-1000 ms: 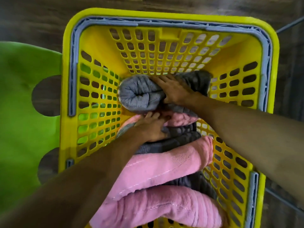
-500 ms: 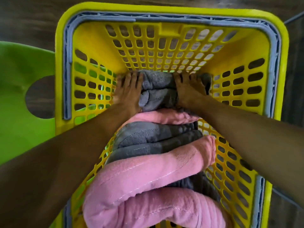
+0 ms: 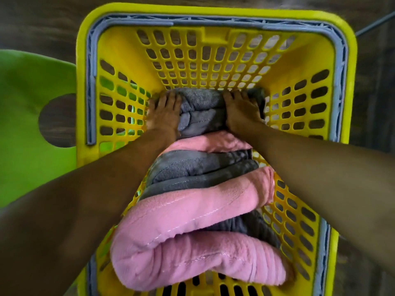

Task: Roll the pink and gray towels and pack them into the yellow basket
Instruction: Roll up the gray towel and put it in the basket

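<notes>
Partly beneath left hand [image 3: 163, 116], right hand [image 3: 241, 112]: towel [image 3: 203, 112]

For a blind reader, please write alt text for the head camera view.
The left hand and right hand press a folded grey towel down at the far end of a yellow basket. Pink towels and a second grey towel fill the near part.

L hand [image 3: 163, 113] & R hand [image 3: 241, 112], bare forearms.
</notes>
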{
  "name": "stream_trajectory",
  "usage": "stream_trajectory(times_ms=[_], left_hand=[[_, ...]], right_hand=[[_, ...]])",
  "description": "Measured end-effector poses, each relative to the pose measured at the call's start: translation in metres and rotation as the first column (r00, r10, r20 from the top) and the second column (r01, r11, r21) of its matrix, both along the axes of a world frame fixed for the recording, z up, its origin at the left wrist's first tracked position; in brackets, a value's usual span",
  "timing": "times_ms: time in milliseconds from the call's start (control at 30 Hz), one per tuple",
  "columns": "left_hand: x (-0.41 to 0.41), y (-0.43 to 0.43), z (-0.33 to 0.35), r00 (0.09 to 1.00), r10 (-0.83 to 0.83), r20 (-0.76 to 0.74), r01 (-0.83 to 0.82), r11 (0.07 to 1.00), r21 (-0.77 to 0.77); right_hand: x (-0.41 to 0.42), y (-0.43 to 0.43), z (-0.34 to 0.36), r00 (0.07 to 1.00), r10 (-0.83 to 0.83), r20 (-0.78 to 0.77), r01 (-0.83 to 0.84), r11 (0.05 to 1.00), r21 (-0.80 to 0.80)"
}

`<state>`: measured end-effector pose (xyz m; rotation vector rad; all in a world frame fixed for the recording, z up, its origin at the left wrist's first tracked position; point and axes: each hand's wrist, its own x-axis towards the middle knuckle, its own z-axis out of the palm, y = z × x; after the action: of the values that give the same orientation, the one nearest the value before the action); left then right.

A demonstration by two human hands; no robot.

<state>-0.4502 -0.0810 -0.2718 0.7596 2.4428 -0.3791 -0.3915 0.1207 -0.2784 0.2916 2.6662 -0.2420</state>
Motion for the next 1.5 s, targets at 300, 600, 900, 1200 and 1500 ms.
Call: stream_trajectory(times_ms=[300, 600, 900, 1200, 1500], left_hand=[[0.062, -0.035, 0.122, 0.985, 0.154, -0.083, -0.114, 0.926, 0.359], [0.152, -0.12, 0.204, 0.864, 0.479, -0.154, -0.311, 0.748, 0.586], [0.159, -0.144, 0.199, 0.809, 0.575, 0.124, -0.489, 0.54, 0.685], [0.154, -0.149, 0.199, 0.805, 0.576, 0.145, -0.504, 0.533, 0.68], [0.147, -0.148, 0.191, 0.803, 0.583, 0.124, -0.504, 0.554, 0.662]], right_hand=[[0.071, -0.05, 0.119, 0.983, -0.17, -0.065, 0.135, 0.918, -0.372], [0.214, -0.121, 0.212, 0.993, 0.095, 0.075, -0.056, 0.909, -0.412], [0.237, -0.147, 0.197, 0.98, 0.17, 0.101, -0.135, 0.95, -0.28], [0.228, -0.141, 0.182, 0.958, 0.282, -0.053, -0.286, 0.954, -0.089], [0.198, -0.139, 0.144, 0.964, 0.252, 0.088, -0.25, 0.968, -0.028]])
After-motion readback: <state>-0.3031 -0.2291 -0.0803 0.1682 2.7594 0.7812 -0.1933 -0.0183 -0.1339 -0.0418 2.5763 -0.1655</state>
